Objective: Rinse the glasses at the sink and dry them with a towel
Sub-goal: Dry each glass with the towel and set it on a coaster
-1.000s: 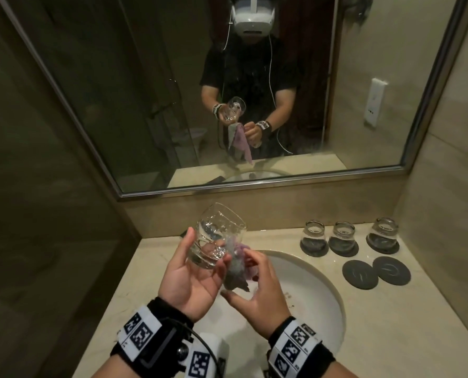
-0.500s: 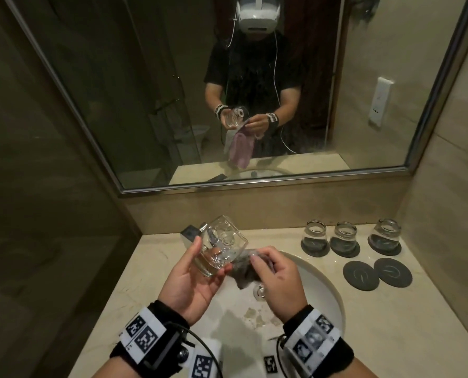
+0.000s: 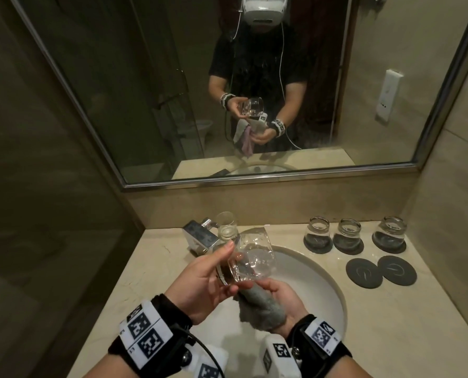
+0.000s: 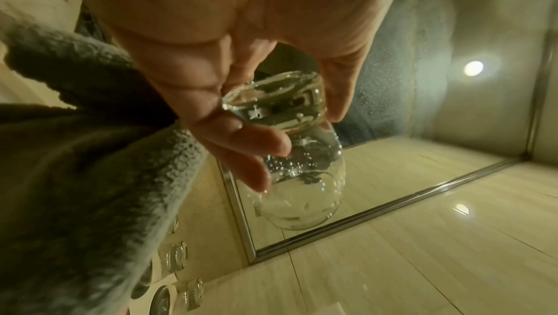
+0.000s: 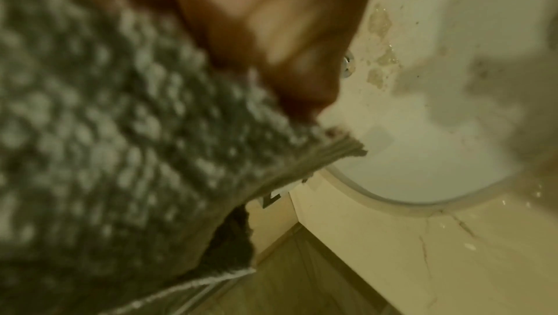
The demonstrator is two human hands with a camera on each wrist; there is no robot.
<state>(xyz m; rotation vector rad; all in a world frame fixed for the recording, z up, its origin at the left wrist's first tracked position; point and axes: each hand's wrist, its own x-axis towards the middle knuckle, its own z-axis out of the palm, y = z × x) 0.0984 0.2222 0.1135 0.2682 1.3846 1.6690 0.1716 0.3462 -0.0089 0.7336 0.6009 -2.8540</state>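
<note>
Over the sink [image 3: 333,293], head view. Left hand [image 3: 200,285] grips a clear glass [image 3: 250,259] by its thick base, thumb on one side and fingers on the other; the glass is tilted, its mouth pointing toward 1 o'clock, away from the person. In the left wrist view the fingers [image 4: 241,138] wrap the base of the glass [image 4: 302,172], and water droplets cling to its wall.

Right hand [image 3: 279,296] is curled round a bunched grey towel [image 3: 262,306], just below the glass at 5 o'clock of it; the top of the towel meets the underside of the glass. The right wrist view is blurred: grey towel [image 5: 120,129] fills the left side, a finger lies across it, and the white basin [image 5: 407,129] is beyond.

Around the sink:
- Tap [image 3: 200,236] at 11 o'clock of the basin, with another glass [image 3: 226,225] standing upright just behind it.
- Three glasses [image 3: 347,233] at 2 o'clock on the counter [image 3: 391,323], each upside down on a dark coaster.
- Two bare coasters [image 3: 380,271] side by side, nearer than that row.
- Mirror [image 3: 363,64] above, at 12 o'clock, showing the person with the same glass and towel.
</note>
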